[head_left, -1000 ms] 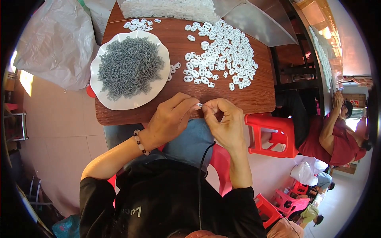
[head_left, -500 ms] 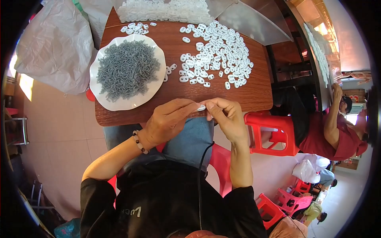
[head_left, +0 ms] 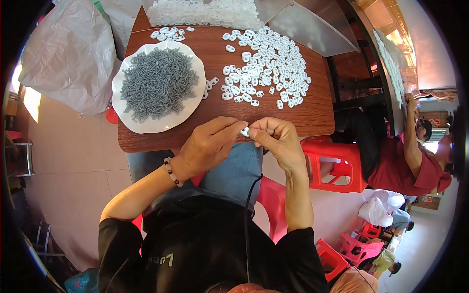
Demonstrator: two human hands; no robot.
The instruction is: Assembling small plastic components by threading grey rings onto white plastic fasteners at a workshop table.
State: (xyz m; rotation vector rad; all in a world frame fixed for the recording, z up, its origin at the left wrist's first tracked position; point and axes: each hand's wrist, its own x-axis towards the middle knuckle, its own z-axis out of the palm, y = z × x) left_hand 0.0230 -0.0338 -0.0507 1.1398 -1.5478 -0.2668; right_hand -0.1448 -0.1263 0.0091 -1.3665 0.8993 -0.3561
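Note:
Just past the near edge of the brown table, my hands meet over my lap. My left hand [head_left: 207, 146], with a beaded bracelet on its wrist, is closed and pinches a small white oval plastic piece [head_left: 245, 131] with its fingertips. Thumb and forefinger of my right hand [head_left: 279, 144] are closed at the right end of the same piece. Whether a small grey part is also between them, I cannot tell. Beyond my left hand stands a white scalloped plate [head_left: 133, 128] heaped with small grey spring-like pieces [head_left: 159, 83]. Many like white plastic pieces [head_left: 266, 68] lie spread behind my hands.
Small groups of white pieces [head_left: 168, 34] lie behind and right of the plate. Translucent plastic parts [head_left: 205, 14] are piled at the table's [head_left: 215, 107] far edge. A white sack [head_left: 68, 58] stands left. A red stool [head_left: 337, 163] and a seated person [head_left: 405, 163] are right.
The white piece between my fingertips has shifted slightly left and tilted, showing more of its face. My hands have otherwise kept nearly the same place. The seated person's arm on the right has moved.

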